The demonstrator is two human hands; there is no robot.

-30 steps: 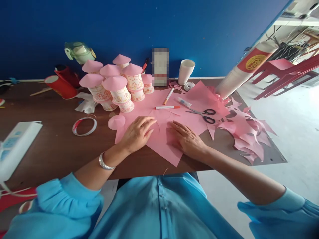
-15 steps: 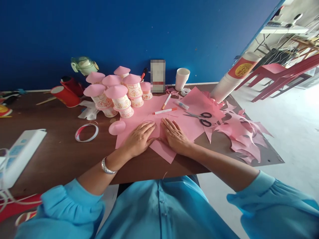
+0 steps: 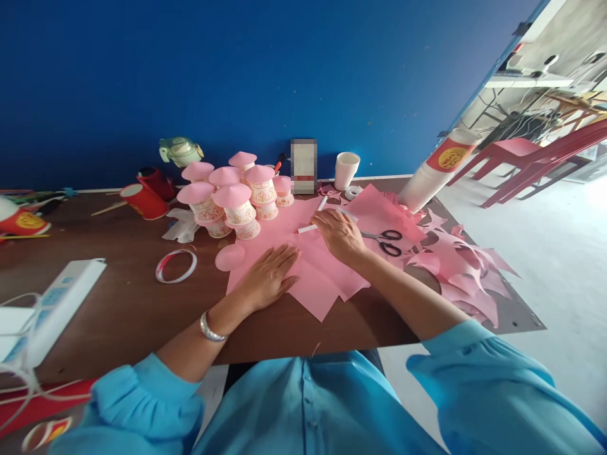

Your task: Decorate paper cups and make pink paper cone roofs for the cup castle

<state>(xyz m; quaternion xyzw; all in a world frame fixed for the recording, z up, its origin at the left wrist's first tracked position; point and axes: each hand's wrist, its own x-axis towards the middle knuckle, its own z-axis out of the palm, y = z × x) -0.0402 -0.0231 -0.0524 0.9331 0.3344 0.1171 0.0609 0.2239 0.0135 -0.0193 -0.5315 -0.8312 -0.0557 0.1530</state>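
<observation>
My left hand point(image 3: 271, 273) lies flat and open on pink paper point(image 3: 313, 297) near the table's front edge, fingers stretched toward the middle. My right hand point(image 3: 342, 237) is over the same paper, fingers bent loosely downward above a white marker point(image 3: 306, 229), whose right part they cover. A second white marker point(image 3: 322, 203) shows just beyond those fingers. No grip on either marker is visible. Black-handled scissors point(image 3: 386, 241) lie to the right of my right hand, their blades partly hidden. Left of my left hand rests a pink paper cone point(image 3: 230, 257).
Several decorated paper-cup towers with pink cone roofs point(image 3: 232, 196) stand at back left. A tape roll point(image 3: 176, 266) and a power strip point(image 3: 66, 309) lie left. Pink scraps point(image 3: 467, 265), a tall cup stack point(image 3: 434, 174) and a white cup point(image 3: 348, 170) are right and behind.
My right hand has lifted off the near paper and moved forward over the markers. My left hand stays flat on the paper. The view has tilted up slightly.
</observation>
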